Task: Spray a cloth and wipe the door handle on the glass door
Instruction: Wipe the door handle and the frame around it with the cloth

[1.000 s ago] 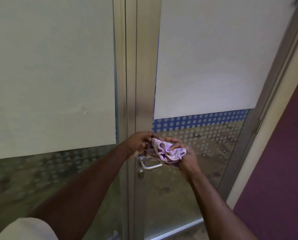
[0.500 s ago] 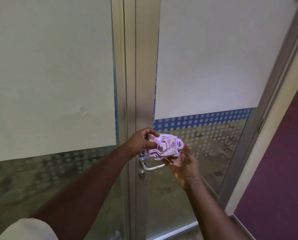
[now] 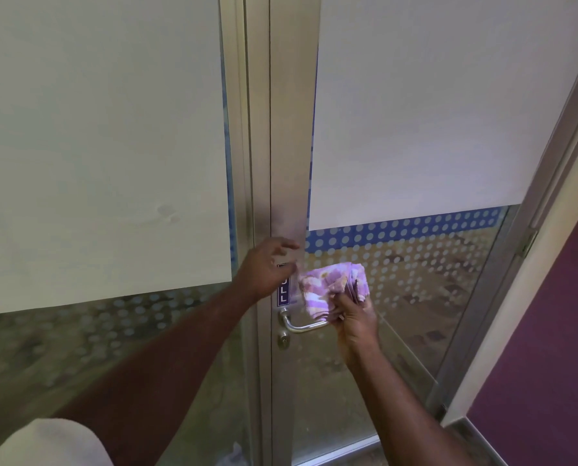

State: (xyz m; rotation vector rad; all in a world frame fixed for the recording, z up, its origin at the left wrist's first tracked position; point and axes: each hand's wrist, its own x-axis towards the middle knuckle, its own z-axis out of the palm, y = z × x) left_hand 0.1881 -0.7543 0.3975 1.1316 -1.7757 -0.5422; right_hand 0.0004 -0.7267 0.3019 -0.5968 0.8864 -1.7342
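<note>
A pink and purple patterned cloth [image 3: 331, 285], bunched into a pad, is gripped from below by my right hand [image 3: 356, 319]. It hovers just above the free end of the silver lever door handle [image 3: 302, 326] on the glass door [image 3: 412, 274]. My left hand [image 3: 264, 269] is to the left of the cloth, against the metal door frame over a purple PULL sticker [image 3: 283, 292]. Its fingers are spread and it holds nothing. No spray bottle is in view.
A round keyhole [image 3: 283, 339] sits below the handle. White blinds cover the upper glass on both sides. A fixed glass panel [image 3: 79, 348] is at the left, and a purple wall [image 3: 550, 348] rises at the right past the hinge-side door frame.
My left hand has let go of the cloth and opened, lifting toward the door frame. My right hand has closed on the cloth and now holds it alone, above the handle's end.
</note>
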